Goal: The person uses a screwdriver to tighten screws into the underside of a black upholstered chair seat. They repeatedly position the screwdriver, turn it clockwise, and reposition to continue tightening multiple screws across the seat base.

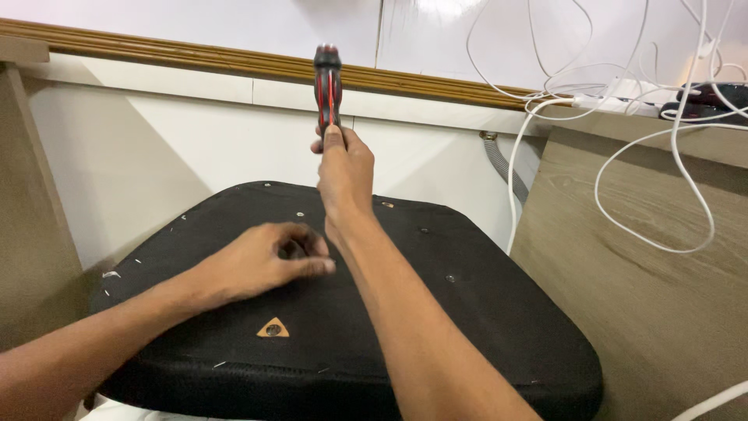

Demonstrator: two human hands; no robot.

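Fingers of your right hand (344,173) wrap a red-and-black screwdriver handle (327,84), held upright above the far edge of the black seat pad (483,312). Your left hand (261,261) rests on the pad, fingers curled loosely, pinching something too small to tell.

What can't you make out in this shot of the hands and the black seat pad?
Head view:
- Screwdriver: the shaft and tip are hidden behind the right hand.
- Left hand: its curled, slightly blurred fingers hide whatever they pinch.
- Seat pad: the near edge is cut off by the frame's bottom.
- Small fittings on the pad: too small to identify.
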